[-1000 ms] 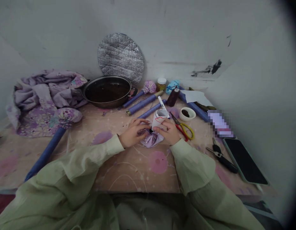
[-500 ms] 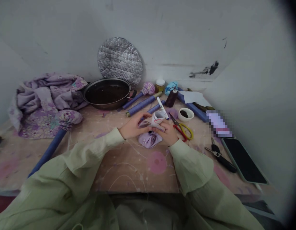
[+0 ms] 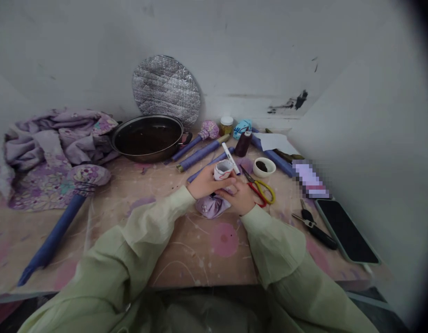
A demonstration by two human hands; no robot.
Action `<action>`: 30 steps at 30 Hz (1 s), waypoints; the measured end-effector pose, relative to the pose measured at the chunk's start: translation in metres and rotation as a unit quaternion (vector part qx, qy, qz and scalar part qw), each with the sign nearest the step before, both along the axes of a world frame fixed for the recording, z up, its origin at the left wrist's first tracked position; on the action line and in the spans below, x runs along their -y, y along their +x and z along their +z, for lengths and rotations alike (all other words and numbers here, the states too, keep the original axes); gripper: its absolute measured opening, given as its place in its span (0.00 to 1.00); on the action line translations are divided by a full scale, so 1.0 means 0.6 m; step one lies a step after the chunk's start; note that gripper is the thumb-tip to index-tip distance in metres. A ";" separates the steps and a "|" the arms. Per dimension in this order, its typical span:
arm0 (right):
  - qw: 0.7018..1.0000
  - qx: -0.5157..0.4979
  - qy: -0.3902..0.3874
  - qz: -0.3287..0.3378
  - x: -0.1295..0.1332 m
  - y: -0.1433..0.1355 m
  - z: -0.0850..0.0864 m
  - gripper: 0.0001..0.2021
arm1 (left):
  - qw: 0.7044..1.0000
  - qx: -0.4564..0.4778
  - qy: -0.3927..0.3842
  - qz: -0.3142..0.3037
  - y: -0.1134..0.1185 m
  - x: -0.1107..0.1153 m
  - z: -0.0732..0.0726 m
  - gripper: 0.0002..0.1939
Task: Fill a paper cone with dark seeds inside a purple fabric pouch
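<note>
My left hand (image 3: pixel 206 181) is wrapped round the side of a white paper tube (image 3: pixel 223 170), which has red lines on it and an open top. On the tube's near right side, my right hand (image 3: pixel 242 198) presses its fingers close to the left thumb. Below both hands a purple floral cloth bundle (image 3: pixel 212 206) rests on the table, gathered in folds; how it joins the tube is hidden by the fingers. Behind the tube lies a white marker (image 3: pixel 231 158). Red-and-yellow-handled scissors (image 3: pixel 266 190) lie just right of my right hand.
A dark pan (image 3: pixel 148 138) stands back left, near purple cloth (image 3: pixel 37 171) and a cloth-headed blue stick (image 3: pixel 59 229). Blue-wrapped rods (image 3: pixel 203 155), a dark thread spool (image 3: pixel 243 144) and a white bowl (image 3: pixel 264 172) sit behind. Snips (image 3: pixel 320 232) and a phone (image 3: pixel 347 231) lie right.
My left hand has slid round the tube, and the flap that stuck out on its left no longer shows. The right fingers have shifted closer to the left thumb. The view has turned slightly.
</note>
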State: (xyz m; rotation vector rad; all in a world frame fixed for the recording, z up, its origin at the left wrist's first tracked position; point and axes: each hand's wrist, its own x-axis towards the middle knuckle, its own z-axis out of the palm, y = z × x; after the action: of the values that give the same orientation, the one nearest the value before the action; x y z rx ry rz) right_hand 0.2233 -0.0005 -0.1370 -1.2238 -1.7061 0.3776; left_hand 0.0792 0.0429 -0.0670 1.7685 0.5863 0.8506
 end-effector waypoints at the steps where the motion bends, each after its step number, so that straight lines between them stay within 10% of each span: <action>1: 1.000 0.004 0.002 -0.002 0.001 0.000 0.000 0.15 | 1.000 0.004 -0.004 0.002 0.001 0.000 0.000 0.15; 20: 0.989 0.091 0.062 0.097 0.001 0.006 0.012 0.06 | 0.978 0.065 0.179 -0.081 -0.031 0.013 -0.041 0.17; 30: 0.990 0.100 0.080 0.061 0.002 -0.002 0.001 0.12 | 0.995 0.045 0.090 -0.006 -0.026 0.009 -0.033 0.18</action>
State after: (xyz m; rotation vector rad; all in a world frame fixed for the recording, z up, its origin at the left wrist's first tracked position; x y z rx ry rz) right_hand 0.2223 -0.0016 -0.1361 -1.0714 -1.9494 0.1906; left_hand 0.0636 0.0375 -0.0867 1.8824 0.4523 0.9949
